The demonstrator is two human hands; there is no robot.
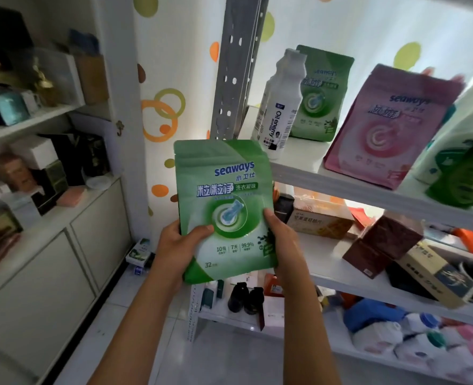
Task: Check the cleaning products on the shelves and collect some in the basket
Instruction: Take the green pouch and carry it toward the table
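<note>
- Both hands are gripping a green laundry pouch point(224, 209) held up in front of the shelves, front facing the camera.
- Left hand point(178, 245) has its thumb across the lower front of the pouch, the rest of the fingers tucked behind it.
- Right hand point(281, 234) clamps the right edge, thumb on the front, fingers out of sight behind.
- The pouch is in the air, not touching any shelf, just left of the white shelf point(340, 184) edge.
- On that shelf: a white bottle point(281, 107) near the corner, another green pouch point(321, 93) standing right behind it, and a pink pouch point(390, 129) further right, kinda tilted.
- Far right there's a dark green bottle point(462, 173), pretty blurry.
- Shelf below has a tan box point(320, 220) and a brown box point(382, 245).
- Grey metal post point(235, 68) runs up behind the pouch.
- Off to the left, a white cabinet point(52, 245) with boxes stacked on it.
</note>
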